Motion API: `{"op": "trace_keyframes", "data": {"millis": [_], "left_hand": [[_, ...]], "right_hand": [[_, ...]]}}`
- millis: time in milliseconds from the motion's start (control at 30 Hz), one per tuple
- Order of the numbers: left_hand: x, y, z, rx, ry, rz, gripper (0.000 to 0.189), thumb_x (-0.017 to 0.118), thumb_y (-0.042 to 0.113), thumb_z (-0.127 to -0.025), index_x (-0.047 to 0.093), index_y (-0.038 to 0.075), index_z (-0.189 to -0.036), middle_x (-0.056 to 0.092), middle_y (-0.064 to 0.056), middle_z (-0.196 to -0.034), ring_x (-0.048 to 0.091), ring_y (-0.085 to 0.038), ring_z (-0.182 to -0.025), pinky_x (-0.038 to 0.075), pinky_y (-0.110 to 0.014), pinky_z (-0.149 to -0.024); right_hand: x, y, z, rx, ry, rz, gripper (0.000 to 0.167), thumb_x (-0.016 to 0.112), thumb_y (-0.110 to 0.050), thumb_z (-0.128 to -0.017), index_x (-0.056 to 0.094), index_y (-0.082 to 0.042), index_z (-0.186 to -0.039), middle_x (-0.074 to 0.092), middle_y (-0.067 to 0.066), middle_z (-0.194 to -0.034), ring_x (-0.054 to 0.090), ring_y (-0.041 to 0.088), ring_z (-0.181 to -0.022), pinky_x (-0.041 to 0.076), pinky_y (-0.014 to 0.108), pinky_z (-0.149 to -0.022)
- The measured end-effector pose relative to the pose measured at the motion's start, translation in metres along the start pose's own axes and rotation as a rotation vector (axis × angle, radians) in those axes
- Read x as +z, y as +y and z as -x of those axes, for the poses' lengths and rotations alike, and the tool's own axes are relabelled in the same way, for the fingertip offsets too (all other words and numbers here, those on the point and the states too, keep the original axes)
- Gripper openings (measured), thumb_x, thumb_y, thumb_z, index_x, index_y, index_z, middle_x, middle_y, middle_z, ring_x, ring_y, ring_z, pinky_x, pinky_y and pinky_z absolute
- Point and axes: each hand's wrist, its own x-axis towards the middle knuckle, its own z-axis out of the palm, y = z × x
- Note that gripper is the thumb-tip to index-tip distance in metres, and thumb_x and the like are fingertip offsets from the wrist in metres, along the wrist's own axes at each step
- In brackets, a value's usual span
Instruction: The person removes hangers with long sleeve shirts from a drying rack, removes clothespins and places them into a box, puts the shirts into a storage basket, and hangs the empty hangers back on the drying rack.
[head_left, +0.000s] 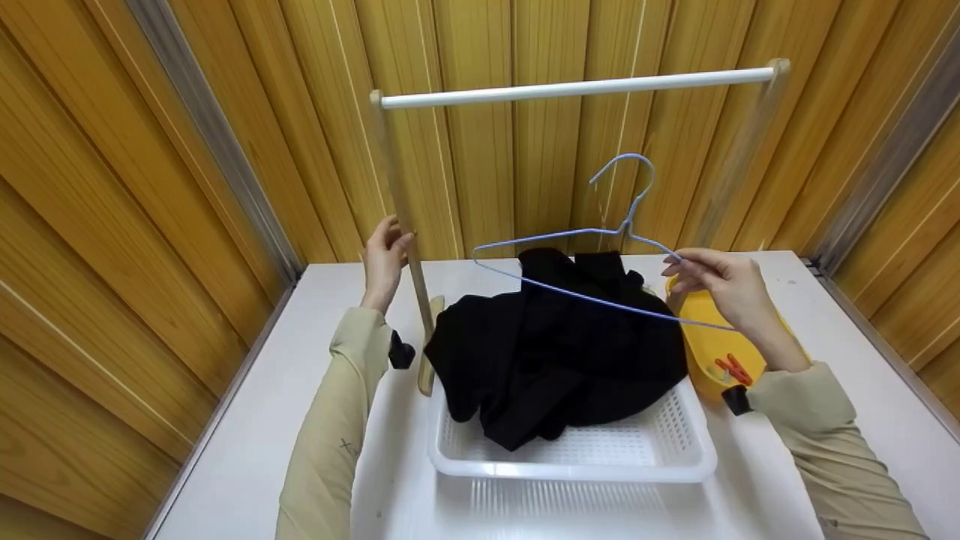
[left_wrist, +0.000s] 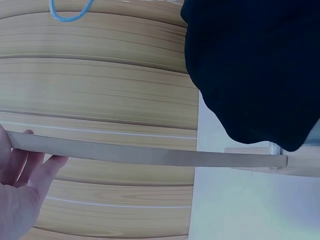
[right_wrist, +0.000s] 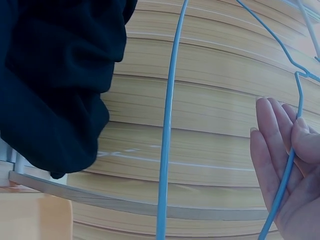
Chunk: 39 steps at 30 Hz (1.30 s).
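Note:
My right hand (head_left: 721, 283) pinches a blue wire clothes hanger (right_wrist: 168, 115) between thumb and fingers, on its right shoulder near the neck. The hanger is bare, its hook pointing up, and it overlaps a black garment (head_left: 562, 337) in the head view. That garment lies bunched in a white plastic basket (head_left: 570, 472). At the left, my left hand (head_left: 383, 261) holds the upright wooden post (left_wrist: 125, 152) of a clothes rack, fingers round its lower half. The rack's white crossbar (head_left: 577, 88) runs above the hanger.
Right of the basket stands a yellow tub (head_left: 716, 343) with red clothespins (head_left: 737, 369) inside, partly behind my right hand. The rack's wooden foot (head_left: 426, 375) rests on the white table (head_left: 247, 420) by the basket's left side. Wood-panelled walls (head_left: 480, 165) enclose the table.

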Motion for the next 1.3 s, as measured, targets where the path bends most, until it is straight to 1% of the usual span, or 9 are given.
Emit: {"op": "trace_keyframes", "data": {"millis": [167,300,400,600,733,900,1000,1133,1300], "left_hand": [[0.004,-0.002,-0.002,0.01,-0.01,0.01,0.032,0.049,-0.001,-0.091,0.049,0.001,-0.123,0.056,-0.019,-0.106,0.054,-0.028,-0.095,0.046,-0.043,-0.078],[0.005,-0.004,0.0,0.009,-0.007,0.017,0.032,0.049,-0.001,-0.091,0.05,0.003,-0.123,0.056,-0.017,-0.105,0.055,-0.025,-0.094,0.046,-0.041,-0.077],[0.006,-0.004,0.0,0.014,-0.001,0.016,0.032,0.049,-0.001,-0.091,0.05,0.003,-0.123,0.057,-0.017,-0.105,0.055,-0.025,-0.094,0.047,-0.041,-0.076],[0.006,-0.004,-0.002,0.012,0.005,0.017,0.033,0.049,-0.002,-0.091,0.049,0.0,-0.124,0.057,-0.018,-0.105,0.055,-0.026,-0.093,0.046,-0.042,-0.076],[0.004,0.002,0.002,-0.013,0.005,0.03,0.032,0.049,-0.003,-0.091,0.05,0.0,-0.123,0.056,-0.02,-0.106,0.054,-0.031,-0.097,0.045,-0.044,-0.079],[0.004,0.002,0.002,-0.019,-0.013,0.027,0.033,0.048,-0.001,-0.092,0.049,0.001,-0.125,0.054,-0.02,-0.108,0.051,-0.035,-0.101,0.044,-0.045,-0.08],[0.005,-0.004,0.0,-0.002,-0.013,-0.001,0.034,0.05,0.002,-0.092,0.049,0.003,-0.126,0.055,-0.017,-0.108,0.052,-0.032,-0.1,0.045,-0.043,-0.079],[0.006,-0.004,0.0,0.004,-0.009,-0.02,0.033,0.05,0.003,-0.092,0.048,0.003,-0.125,0.055,-0.016,-0.108,0.052,-0.031,-0.1,0.045,-0.041,-0.079],[0.006,-0.004,-0.002,0.009,-0.003,-0.017,0.032,0.049,0.002,-0.092,0.049,0.004,-0.124,0.055,-0.015,-0.108,0.053,-0.028,-0.098,0.046,-0.04,-0.078]], "right_hand": [[-0.006,-0.007,-0.007,-0.019,0.005,0.055,0.019,0.045,0.013,-0.089,0.055,0.02,-0.103,0.06,0.03,-0.086,0.063,0.02,-0.063,0.05,0.027,-0.059],[-0.011,-0.015,-0.016,-0.013,0.023,0.078,0.02,0.045,0.009,-0.09,0.056,0.018,-0.104,0.063,0.022,-0.088,0.062,0.02,-0.064,0.05,0.024,-0.06],[-0.015,-0.021,-0.022,-0.004,0.051,0.057,0.02,0.047,0.007,-0.09,0.059,0.014,-0.104,0.064,0.016,-0.087,0.062,0.017,-0.064,0.049,0.022,-0.06],[-0.022,-0.026,-0.035,0.0,0.116,-0.065,0.02,0.048,0.009,-0.089,0.064,0.008,-0.101,0.066,0.012,-0.083,0.063,0.015,-0.062,0.049,0.021,-0.059],[-0.023,-0.028,-0.043,0.006,0.152,-0.034,0.019,0.049,0.006,-0.089,0.064,0.008,-0.1,0.066,0.01,-0.081,0.063,0.013,-0.061,0.049,0.021,-0.058],[-0.03,-0.015,-0.053,0.037,0.183,0.047,0.02,0.05,0.0,-0.09,0.064,0.006,-0.103,0.066,0.008,-0.082,0.063,0.012,-0.061,0.049,0.02,-0.058],[-0.034,-0.009,-0.057,0.044,0.192,0.068,0.022,0.051,-0.002,-0.09,0.062,0.008,-0.105,0.066,0.007,-0.083,0.063,0.012,-0.061,0.049,0.02,-0.058],[-0.036,-0.008,-0.061,0.052,0.203,0.071,0.024,0.051,-0.003,-0.09,0.059,0.012,-0.106,0.067,0.006,-0.083,0.063,0.012,-0.061,0.048,0.02,-0.058],[-0.036,-0.007,-0.066,0.076,0.218,0.043,0.022,0.052,-0.004,-0.089,0.062,0.009,-0.104,0.067,0.005,-0.082,0.063,0.011,-0.06,0.048,0.02,-0.057]]}}
